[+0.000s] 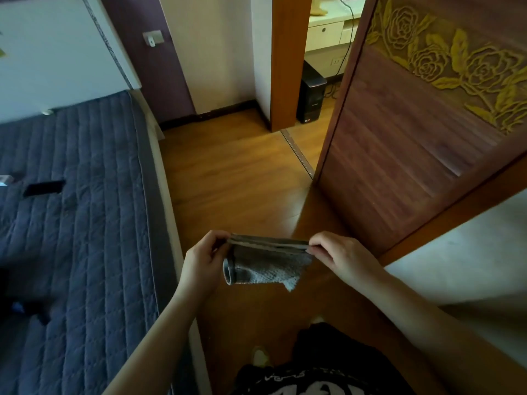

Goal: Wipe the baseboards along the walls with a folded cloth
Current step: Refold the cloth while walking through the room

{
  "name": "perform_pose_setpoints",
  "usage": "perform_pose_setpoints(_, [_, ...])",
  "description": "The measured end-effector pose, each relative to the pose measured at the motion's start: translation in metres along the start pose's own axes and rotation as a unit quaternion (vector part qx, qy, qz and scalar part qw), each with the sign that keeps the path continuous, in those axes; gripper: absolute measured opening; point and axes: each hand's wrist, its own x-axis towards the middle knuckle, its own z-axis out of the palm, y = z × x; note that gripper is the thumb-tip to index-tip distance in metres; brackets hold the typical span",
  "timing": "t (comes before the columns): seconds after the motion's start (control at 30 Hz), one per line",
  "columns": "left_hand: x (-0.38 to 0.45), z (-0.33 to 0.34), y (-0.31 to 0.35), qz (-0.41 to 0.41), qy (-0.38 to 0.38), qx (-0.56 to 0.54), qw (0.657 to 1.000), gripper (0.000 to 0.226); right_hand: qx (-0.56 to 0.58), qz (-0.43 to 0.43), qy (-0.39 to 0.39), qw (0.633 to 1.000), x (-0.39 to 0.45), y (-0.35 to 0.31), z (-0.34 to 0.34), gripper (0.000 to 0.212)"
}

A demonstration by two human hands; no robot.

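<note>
Above a wooden floor (228, 178) beside a quilted bed (85, 195), left hand (201, 260) and right hand (342, 258) each pinch the folded grey cloth (268, 260) in a closed grip; dark baseboard (228, 108) lines the far wall.

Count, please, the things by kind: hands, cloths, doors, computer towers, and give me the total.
Hands: 2, left hand and right hand, each pinching one end of the cloth
Cloths: 1, grey cloth
Doors: 1, carved wooden door
Computer towers: 1, black computer tower
Total: 5
</note>
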Motion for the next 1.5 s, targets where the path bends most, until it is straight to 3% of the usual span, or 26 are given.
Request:
perform_pose_setpoints(0.2, [0.06, 0.03, 0.01, -0.09, -0.016, -0.049, 0.995, 0.017, 0.146, 0.055, 0.057, 0.986, 0.035, 0.04, -0.001, 0.035])
perform_pose_setpoints(0.33, [0.109, 0.051, 0.031, -0.156, -0.019, -0.144, 0.977, 0.014, 0.16, 0.069, 0.072, 0.982, 0.065, 0.086, -0.014, 0.041])
perform_pose_setpoints(0.43, [0.143, 0.069, 0.045, -0.172, 0.001, -0.183, 0.968, 0.012, 0.215, 0.125, 0.085, 0.965, 0.092, 0.116, -0.025, 0.032])
perform_pose_setpoints(0.53, [0.169, 0.083, 0.057, -0.166, 0.053, -0.177, 0.969, 0.006, 0.293, 0.167, 0.066, 0.939, 0.121, 0.14, -0.037, 0.048])
perform_pose_setpoints(0.67, [0.196, 0.087, 0.064, -0.105, 0.089, -0.1, 0.985, 0.03, 0.371, 0.191, 0.048, 0.907, 0.162, 0.165, -0.041, 0.023])
perform_pose_setpoints(0.8, [0.224, 0.067, 0.052, -0.071, 0.025, -0.034, 0.997, 0.052, 0.439, 0.181, 0.036, 0.88, 0.204, 0.169, -0.04, 0.017])
perform_pose_setpoints(0.9, [0.248, 0.048, 0.034, -0.109, -0.015, -0.034, 0.993, 0.048, 0.427, 0.183, 0.043, 0.885, 0.238, 0.169, -0.03, 0.022])
perform_pose_setpoints(1.0, [0.278, 0.032, 0.015, -0.163, -0.007, -0.035, 0.986, 0.028, 0.378, 0.191, 0.049, 0.905, 0.28, 0.166, -0.015, 0.009])
perform_pose_setpoints(1.1, [0.312, 0.009, -0.003, -0.189, -0.041, -0.133, 0.972, 0.01, 0.259, 0.151, 0.026, 0.954, 0.329, 0.16, 0.001, 0.013])
perform_pose_setpoints(1.23, [0.358, -0.038, -0.015, -0.192, -0.103, -0.274, 0.937, 0.021, 0.234, 0.151, 0.011, 0.96, 0.399, 0.145, 0.015, 0.019])
perform_pose_setpoints(1.3, [0.379, -0.057, -0.018, -0.191, -0.121, -0.341, 0.913, 0.026, 0.293, 0.194, -0.009, 0.936, 0.431, 0.143, 0.02, 0.025])
perform_pose_setpoints(1.43, [0.418, -0.075, -0.018, -0.183, -0.131, -0.422, 0.879, 0.023, 0.487, 0.305, -0.037, 0.818, 0.47, 0.15, 0.047, 0.033])
perform_pose_setpoints(1.5, [0.435, -0.08, -0.016, -0.187, -0.111, -0.431, 0.876, 0.019, 0.495, 0.331, -0.063, 0.801, 0.474, 0.154, 0.066, 0.048])
